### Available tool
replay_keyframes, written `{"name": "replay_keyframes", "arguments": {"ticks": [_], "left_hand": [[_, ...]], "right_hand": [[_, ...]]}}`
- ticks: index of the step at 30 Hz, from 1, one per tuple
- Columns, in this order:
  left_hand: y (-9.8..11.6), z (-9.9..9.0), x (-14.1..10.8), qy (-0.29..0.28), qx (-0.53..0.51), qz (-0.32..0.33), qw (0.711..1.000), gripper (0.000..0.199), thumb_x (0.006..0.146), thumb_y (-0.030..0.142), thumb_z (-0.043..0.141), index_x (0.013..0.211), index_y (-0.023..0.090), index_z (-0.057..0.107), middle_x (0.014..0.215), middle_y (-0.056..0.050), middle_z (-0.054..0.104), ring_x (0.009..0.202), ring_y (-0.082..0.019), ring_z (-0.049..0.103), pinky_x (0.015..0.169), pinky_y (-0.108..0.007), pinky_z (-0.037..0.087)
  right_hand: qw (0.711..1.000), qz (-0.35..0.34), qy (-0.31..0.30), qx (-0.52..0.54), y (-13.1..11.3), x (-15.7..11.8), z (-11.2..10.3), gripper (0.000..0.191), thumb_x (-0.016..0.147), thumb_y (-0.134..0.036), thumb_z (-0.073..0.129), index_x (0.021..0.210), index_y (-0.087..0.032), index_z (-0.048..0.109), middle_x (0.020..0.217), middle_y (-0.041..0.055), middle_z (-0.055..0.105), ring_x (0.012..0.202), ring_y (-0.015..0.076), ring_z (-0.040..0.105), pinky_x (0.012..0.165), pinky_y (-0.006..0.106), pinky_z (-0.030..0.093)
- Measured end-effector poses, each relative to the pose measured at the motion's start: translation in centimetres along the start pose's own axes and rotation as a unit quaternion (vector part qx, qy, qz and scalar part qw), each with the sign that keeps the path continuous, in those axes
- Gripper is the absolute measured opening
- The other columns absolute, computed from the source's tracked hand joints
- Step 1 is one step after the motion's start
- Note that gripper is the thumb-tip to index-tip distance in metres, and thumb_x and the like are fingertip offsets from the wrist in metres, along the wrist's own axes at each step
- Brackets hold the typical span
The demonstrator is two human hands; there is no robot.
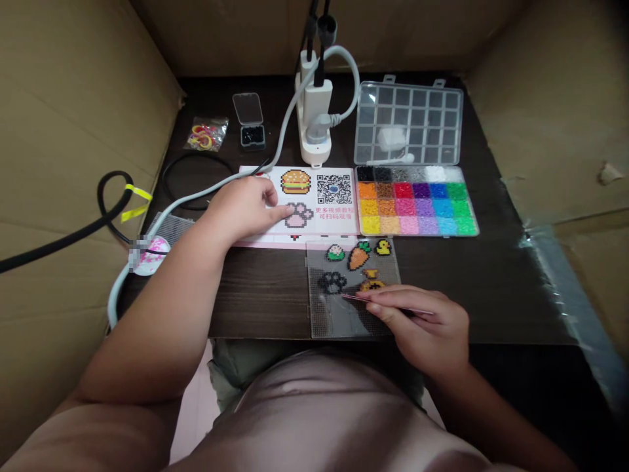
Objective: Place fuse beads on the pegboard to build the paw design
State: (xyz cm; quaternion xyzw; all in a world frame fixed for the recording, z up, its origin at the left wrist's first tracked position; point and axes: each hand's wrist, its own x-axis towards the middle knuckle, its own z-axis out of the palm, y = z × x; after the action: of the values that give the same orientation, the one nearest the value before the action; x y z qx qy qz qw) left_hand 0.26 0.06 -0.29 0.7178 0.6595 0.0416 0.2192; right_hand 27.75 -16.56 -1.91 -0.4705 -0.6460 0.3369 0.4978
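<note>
My left hand point(248, 206) rests on a printed pattern sheet point(270, 226), its thumb and forefinger apart. The thumb tip reaches the pink paw picture point(296, 219), below a burger picture point(295, 181). My right hand point(427, 321) grips a pair of slim pink tweezers point(361, 297) that point left over a clear pegboard point(324, 321). Their tips are close to a black bead paw outline point(333, 282). Also on the board are a bead carrot point(359, 256), a duck point(383, 247), a green-and-white figure point(335, 252) and a yellow-orange figure point(369, 280), partly hidden by my right hand.
An open bead box point(417, 203) with coloured compartments stands right of the sheet, its clear lid point(407, 118) behind. A white power strip point(314, 124) has cables running left. A small black-filled case point(252, 134) and a bag point(206, 134) lie back left. Cardboard walls surround the table.
</note>
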Motion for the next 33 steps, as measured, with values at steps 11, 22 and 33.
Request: {"name": "replay_keyframes", "arguments": {"ticks": [11, 22, 33], "left_hand": [[-0.17, 0.11, 0.03, 0.002, 0.0, 0.009, 1.0, 0.037, 0.078, 0.061, 0.078, 0.082, 0.025, 0.068, 0.077, -0.005, 0.069, 0.072, -0.022, 0.06, 0.062, -0.038, 0.037], [-0.11, 0.0, 0.03, -0.002, -0.002, 0.006, 1.0, 0.037, 0.079, 0.062, 0.078, 0.081, 0.026, 0.067, 0.079, -0.006, 0.07, 0.077, -0.024, 0.062, 0.065, -0.039, 0.039], [0.22, -0.33, -0.24, -0.013, 0.002, 0.008, 1.0, 0.036, 0.08, 0.061, 0.075, 0.082, 0.026, 0.067, 0.077, -0.005, 0.068, 0.076, -0.024, 0.061, 0.065, -0.039, 0.037]], "right_hand": [[1.0, -0.004, -0.007, -0.005, -0.09, -0.06, 0.1, 0.029, 0.083, -0.001, 0.08, 0.09, -0.029, 0.086, 0.087, 0.0006, 0.087, 0.073, 0.019, 0.085, 0.07, 0.025, 0.072], [1.0, 0.029, -0.008, -0.01, -0.34, -0.03, 0.12, 0.026, 0.084, -0.007, 0.081, 0.089, -0.032, 0.086, 0.087, 0.0004, 0.087, 0.072, 0.0228, 0.085, 0.069, 0.031, 0.073], [1.0, 0.02, 0.006, 0.004, -0.43, 0.15, 0.2, 0.027, 0.082, -0.003, 0.081, 0.088, -0.029, 0.087, 0.087, 0.0015, 0.087, 0.073, 0.0208, 0.085, 0.071, 0.027, 0.072]]}}
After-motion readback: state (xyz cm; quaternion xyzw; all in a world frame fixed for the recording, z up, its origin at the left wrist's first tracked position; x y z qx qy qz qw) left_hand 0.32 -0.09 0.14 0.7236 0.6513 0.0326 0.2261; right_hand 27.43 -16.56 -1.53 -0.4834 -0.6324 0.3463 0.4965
